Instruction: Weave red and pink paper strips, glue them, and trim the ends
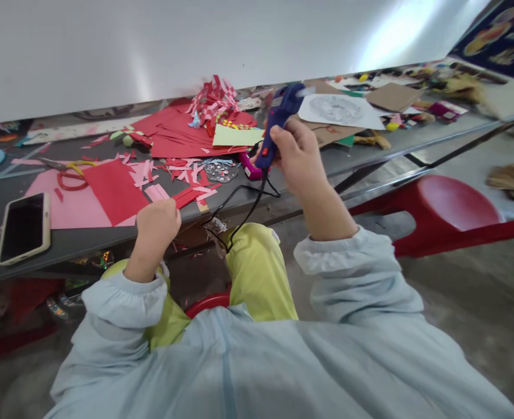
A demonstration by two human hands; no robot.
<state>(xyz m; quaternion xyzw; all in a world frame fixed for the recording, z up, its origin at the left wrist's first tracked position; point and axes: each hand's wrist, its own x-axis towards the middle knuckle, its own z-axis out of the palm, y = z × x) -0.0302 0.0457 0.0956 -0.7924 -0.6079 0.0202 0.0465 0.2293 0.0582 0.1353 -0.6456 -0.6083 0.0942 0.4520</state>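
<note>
My right hand (pixel 299 148) is closed around the handle of a dark blue glue gun (pixel 288 100), raised above the table's front edge. Its black cord (pixel 257 203) hangs down past my knee. My left hand (pixel 158 226) is closed at the table edge, and a red paper strip (pixel 187 196) sticks out from its fingers to the right. Just behind that hand lies a red paper sheet (pixel 116 189) on pink paper (pixel 71 201). Scissors (pixel 71 174) with red and yellow handles rest beside the sheet. Pink and red paper scraps (pixel 145 171) are scattered around.
A phone (pixel 24 228) lies near the table's left front edge. Red sheets (pixel 173 131) and a woven red-and-white paper piece (pixel 215 102) are heaped behind. Cardboard (pixel 394 97) and a drawing (pixel 339 110) lie to the right. A red stool (pixel 453 203) stands at the right.
</note>
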